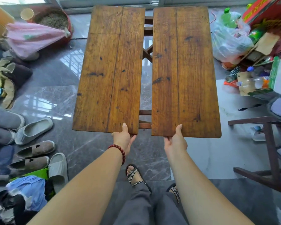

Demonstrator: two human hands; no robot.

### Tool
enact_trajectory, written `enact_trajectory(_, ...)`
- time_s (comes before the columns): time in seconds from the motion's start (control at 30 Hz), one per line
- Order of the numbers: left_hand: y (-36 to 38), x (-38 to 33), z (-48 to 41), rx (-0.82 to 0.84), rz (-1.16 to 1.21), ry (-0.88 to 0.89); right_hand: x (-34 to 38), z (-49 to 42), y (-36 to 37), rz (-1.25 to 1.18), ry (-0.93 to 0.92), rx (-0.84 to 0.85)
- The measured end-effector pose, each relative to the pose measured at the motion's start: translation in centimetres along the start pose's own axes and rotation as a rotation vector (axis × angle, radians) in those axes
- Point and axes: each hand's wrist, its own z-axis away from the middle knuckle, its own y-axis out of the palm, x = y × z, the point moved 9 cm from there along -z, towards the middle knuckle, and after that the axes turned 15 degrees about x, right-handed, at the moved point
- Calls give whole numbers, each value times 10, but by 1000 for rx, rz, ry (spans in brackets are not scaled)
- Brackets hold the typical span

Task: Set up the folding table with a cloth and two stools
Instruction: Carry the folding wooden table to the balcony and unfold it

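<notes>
Grey marbled floor tiles gleamed with window light. The left hand's thumb lay flat on top of the near edge of the left leaf of the worn brown wooden folding table, while its fingers curled out of sight beneath the board, pinching it. The right hand held the right leaf the same way, thumb above and fingers hooked under the near edge. A dark red bead bracelet circled the left wrist. Both leaves lay roughly level, side by side but apart, and through the gap between them showed the dark crossed wooden legs of the table, which stood in the middle of the floor straight ahead of the person. Below the arms were two feet in black-and-white checked strap sandals. Several grey and beige slippers lay scattered to the left, with a pink fabric bundle beyond them. On the right sat clear plastic bags of bottles, and nearer, a dark wooden frame, stool or chair I could not tell.
</notes>
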Motion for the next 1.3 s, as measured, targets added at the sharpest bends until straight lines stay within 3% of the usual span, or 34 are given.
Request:
enact_trajectory(0.2, 7, -17, 2, 29, -10, -6, 1, 6, 18, 52, -12, -57)
enact_trajectory(0.63, 21, 42, 20, 35, -9, -97, 26, 11, -18, 409, 101, -259)
enact_trajectory(1.3, 9, 90, 21, 32, -53, -206, 7, -1, -61, 393, 147, -206)
